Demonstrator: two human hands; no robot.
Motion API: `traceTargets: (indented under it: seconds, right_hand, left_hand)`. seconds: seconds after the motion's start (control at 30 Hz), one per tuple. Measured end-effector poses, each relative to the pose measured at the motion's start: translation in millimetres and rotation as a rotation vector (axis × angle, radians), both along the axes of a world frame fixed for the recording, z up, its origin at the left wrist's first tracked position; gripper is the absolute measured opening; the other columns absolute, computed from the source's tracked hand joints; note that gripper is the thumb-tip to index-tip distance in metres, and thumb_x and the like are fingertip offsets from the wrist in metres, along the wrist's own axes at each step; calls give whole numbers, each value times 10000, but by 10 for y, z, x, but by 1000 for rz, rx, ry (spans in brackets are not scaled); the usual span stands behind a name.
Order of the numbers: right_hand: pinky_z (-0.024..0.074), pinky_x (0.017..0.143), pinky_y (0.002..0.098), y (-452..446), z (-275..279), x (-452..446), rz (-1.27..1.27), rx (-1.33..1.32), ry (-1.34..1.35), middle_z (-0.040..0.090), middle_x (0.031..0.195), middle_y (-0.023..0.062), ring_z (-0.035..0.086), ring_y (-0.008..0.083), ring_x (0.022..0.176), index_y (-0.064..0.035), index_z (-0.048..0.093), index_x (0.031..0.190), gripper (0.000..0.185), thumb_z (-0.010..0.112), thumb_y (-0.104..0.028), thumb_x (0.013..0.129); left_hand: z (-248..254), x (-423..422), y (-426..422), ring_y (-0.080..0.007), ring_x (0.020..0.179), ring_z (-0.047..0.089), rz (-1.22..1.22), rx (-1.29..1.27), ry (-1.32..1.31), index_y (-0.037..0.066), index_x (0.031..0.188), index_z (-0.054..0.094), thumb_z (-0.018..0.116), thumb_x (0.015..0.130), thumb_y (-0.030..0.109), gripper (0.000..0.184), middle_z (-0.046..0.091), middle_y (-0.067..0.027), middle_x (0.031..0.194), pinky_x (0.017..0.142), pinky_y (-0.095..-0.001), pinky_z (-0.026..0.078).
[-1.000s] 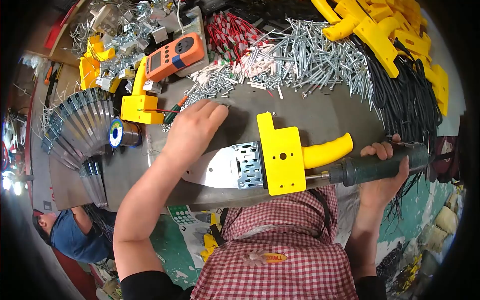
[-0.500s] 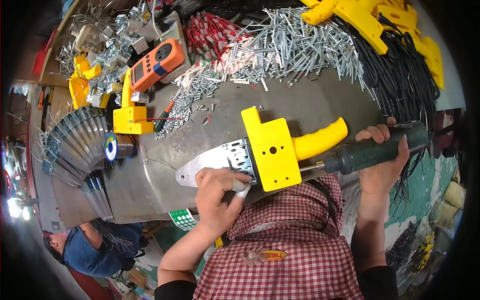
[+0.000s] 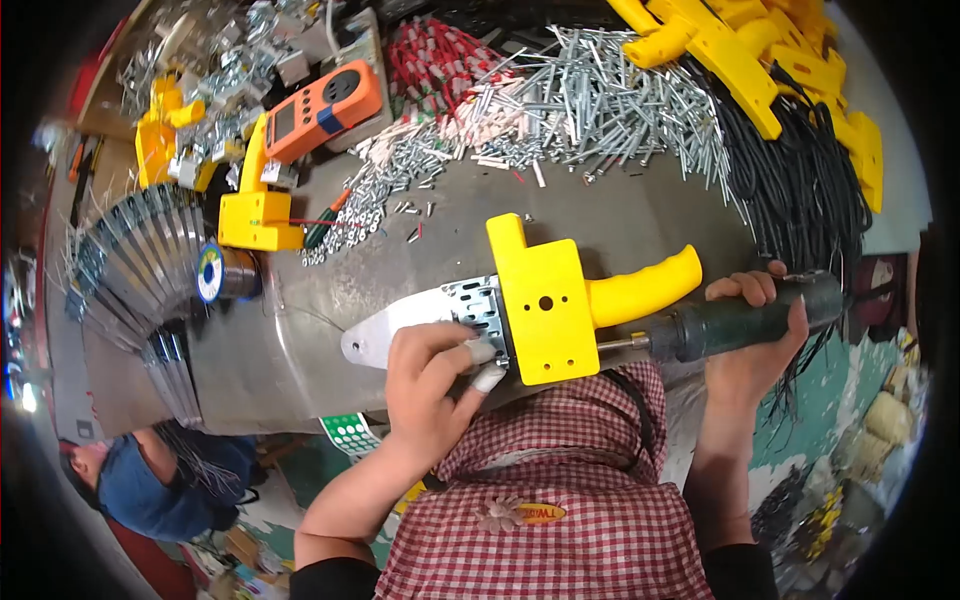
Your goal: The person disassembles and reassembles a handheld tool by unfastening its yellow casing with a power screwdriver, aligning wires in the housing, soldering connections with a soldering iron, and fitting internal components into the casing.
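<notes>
A yellow plastic housing [image 3: 546,338] with a curved handle lies on the bench, its handle pointing right. A slotted metal bracket [image 3: 478,306] and a silver tapered plate [image 3: 395,326] extend from its left side. Bent at the bracket's lower edge, my left hand [image 3: 432,375] has white-wrapped thumb and finger tips pinched close together; whatever is between them is too small to make out. My right hand [image 3: 750,350] grips a dark electric screwdriver [image 3: 690,330] from below and behind. Its metal bit points left at the housing's lower right edge; the exact contact is hard to see.
Long screws [image 3: 620,105], red-wired parts [image 3: 440,65] and black cables [image 3: 800,190] pile up behind. Left are an orange meter [image 3: 325,110], a solder spool [image 3: 225,272], another yellow housing [image 3: 258,220] and fanned metal plates [image 3: 140,250]. A person in blue [image 3: 180,485] is at lower left.
The view has shifted slightly. My left thumb and finger tips are a little further apart at the bracket. The screwdriver stays in my right hand at the housing's edge.
</notes>
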State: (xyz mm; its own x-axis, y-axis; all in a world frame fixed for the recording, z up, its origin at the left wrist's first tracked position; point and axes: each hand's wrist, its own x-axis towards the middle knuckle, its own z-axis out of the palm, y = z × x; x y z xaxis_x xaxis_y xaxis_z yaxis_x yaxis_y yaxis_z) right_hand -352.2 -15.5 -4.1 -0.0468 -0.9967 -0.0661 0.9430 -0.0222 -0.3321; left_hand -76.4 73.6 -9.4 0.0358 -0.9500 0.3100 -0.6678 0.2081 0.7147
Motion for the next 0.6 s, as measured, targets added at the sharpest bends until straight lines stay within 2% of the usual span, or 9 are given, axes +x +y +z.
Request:
traceTargets:
  seconds: [0.07,0.13,0.3,0.6]
  right_hand:
    - [386,882,351,5,18,13,19,4,30,421,846,13,461,137,828,-84,450,1123,344,591,-210,836]
    - [390,887,351,-14,9,7,4,19,40,422,852,14,461,140,835,-84,450,1116,344,595,-217,833]
    - [424,892,345,-13,30,44,-32,38,185,437,831,4,495,127,811,-101,425,1088,322,586,-245,848]
    - [426,883,343,-3,35,64,-41,15,195,449,824,-2,503,123,812,-109,424,1088,308,565,-260,860]
  left_hand:
    - [4,22,-15,-226,832,554,75,-8,-43,71,827,639,752,654,5,217,587,-65,913,687,-315,464]
    - [7,61,-35,-245,835,542,-43,-15,-78,84,852,660,775,615,27,269,551,-74,947,665,-311,456]
    - [-8,67,-34,-238,790,525,-68,-73,-8,65,858,651,746,612,13,269,554,-73,915,663,-323,432]
    - [-47,12,-43,-237,714,516,-94,-109,12,57,829,632,731,613,0,244,538,-54,778,642,-342,415]
